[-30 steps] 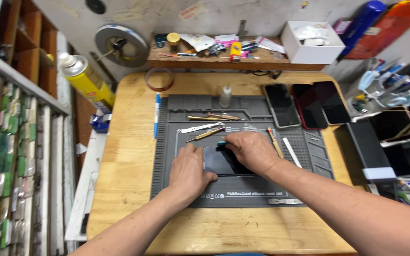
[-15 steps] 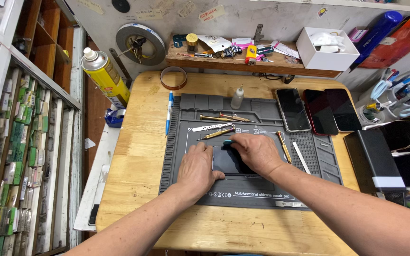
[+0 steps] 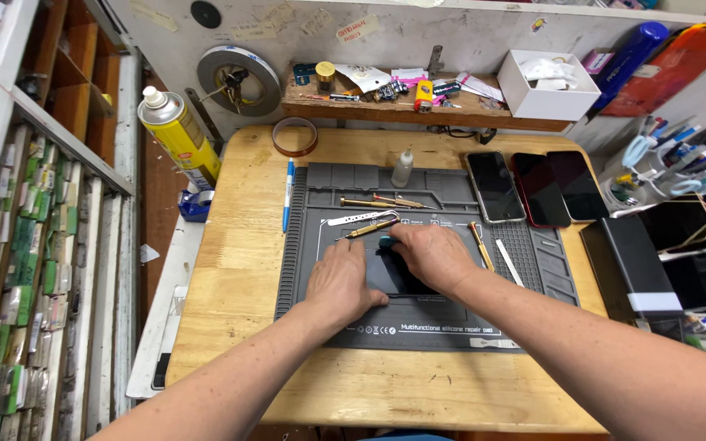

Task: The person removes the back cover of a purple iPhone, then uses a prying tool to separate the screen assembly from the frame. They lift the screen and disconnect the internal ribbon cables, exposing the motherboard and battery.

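Note:
A dark phone (image 3: 390,276) lies flat on the grey silicone repair mat (image 3: 312,269) on the wooden bench. My left hand (image 3: 341,282) rests on the phone's left side, fingers pressing down on it. My right hand (image 3: 433,257) covers the phone's upper right part, and a small teal piece (image 3: 386,241) shows at its fingertips; much of the phone is hidden under both hands. Brass-coloured tweezers (image 3: 369,229) and a metal pry tool (image 3: 355,218) lie just beyond the hands.
Three phones (image 3: 537,186) lie at the mat's far right. A small bottle (image 3: 403,168), blue pen (image 3: 288,196), tape roll (image 3: 295,136) and yellow spray can (image 3: 177,135) stand to the back and left. A white box (image 3: 547,86) sits on the rear shelf; tool holders crowd the right.
The view has shifted slightly. Both hands stay on the phone in nearly the same place, the right hand's fingers sliding a little along its top edge.

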